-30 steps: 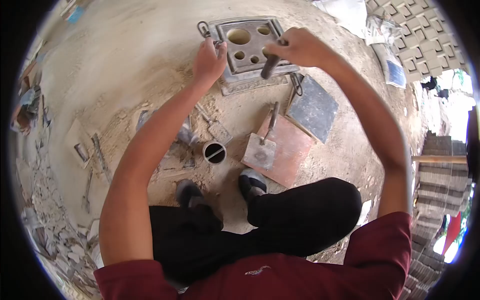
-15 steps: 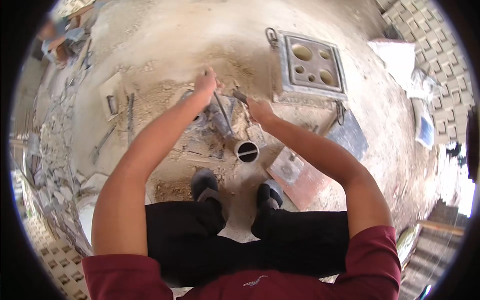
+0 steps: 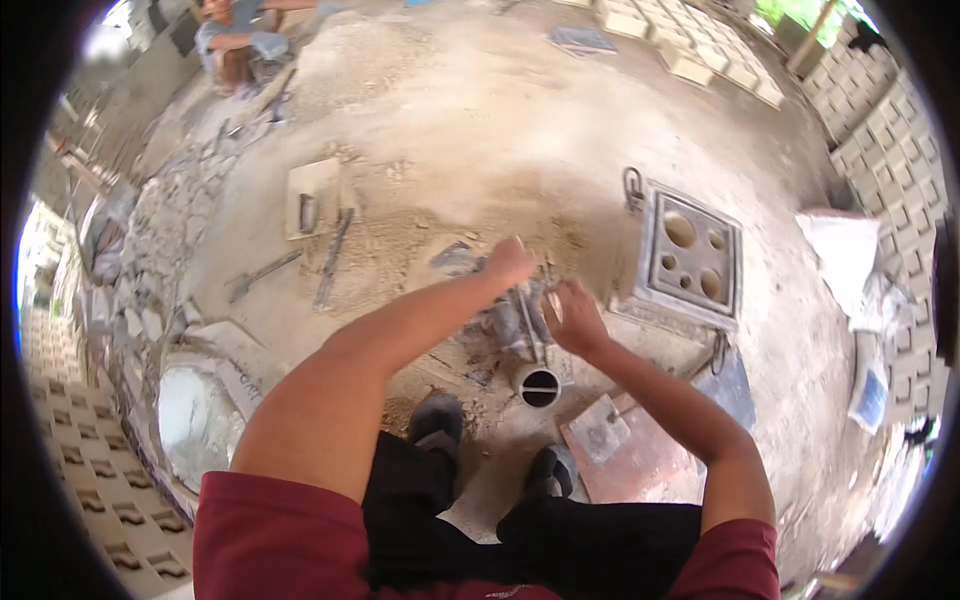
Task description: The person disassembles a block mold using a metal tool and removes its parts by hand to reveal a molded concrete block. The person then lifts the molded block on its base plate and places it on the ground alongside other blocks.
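Over the dusty floor (image 3: 470, 105), we are holding our left hand (image 3: 512, 260) and our right hand (image 3: 575, 322) near each other, above some dusty tools (image 3: 512, 330) which are lying among loose sand (image 3: 390, 270). Both hands are appearing blurred: the left fingers are hiding from our view, and the right ones are seeming to curve inward, but whether either hand is gripping something, we are not able to tell. Nearer to our feet (image 3: 437, 420), an open cylinder with a crossbar (image 3: 540, 390) is standing. To the right, apart from both hands, a holed plate (image 3: 695, 255) is sitting inside its square frame (image 3: 690, 309); by our judgement, this fitting is already done, for its five openings are showing clearly. A flat trowel (image 3: 600, 430) is lying on a reddish board (image 3: 640, 460), beyond our fingers' touch. Further left, a hand float (image 3: 318, 180) and a narrow bar (image 3: 335, 258) are lying unused. The sand is lying scattered, so this ground is looking not yet tidied.
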